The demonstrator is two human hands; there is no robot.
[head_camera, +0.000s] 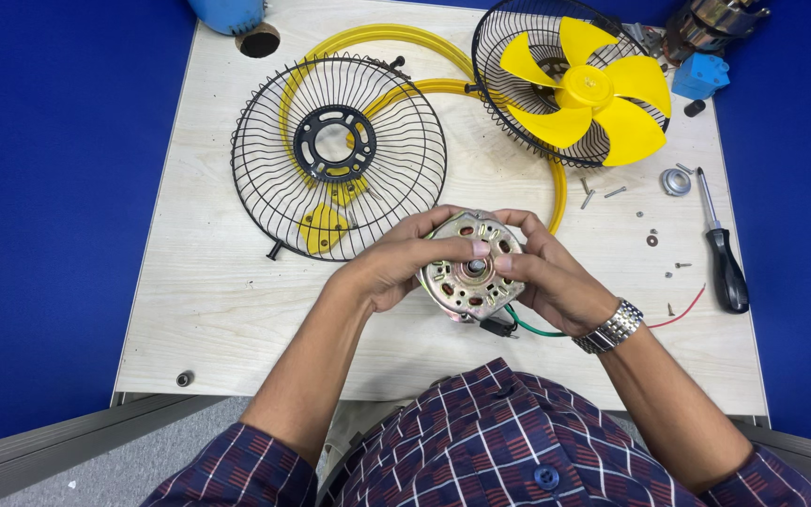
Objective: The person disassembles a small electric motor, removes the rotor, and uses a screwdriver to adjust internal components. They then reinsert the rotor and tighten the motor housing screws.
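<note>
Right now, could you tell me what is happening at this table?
A person holds a round metal fan motor in both hands, left hand and right hand, thumbs near its centre shaft. Behind it on the wooden table lie a black wire guard, a second guard with the yellow blade, and a screwdriver among loose screws.

pale wood table (218, 310) | wire guard (265, 178) | yellow ring (396, 38) | screwdriver (725, 258) | loose screws (603, 194)
</note>
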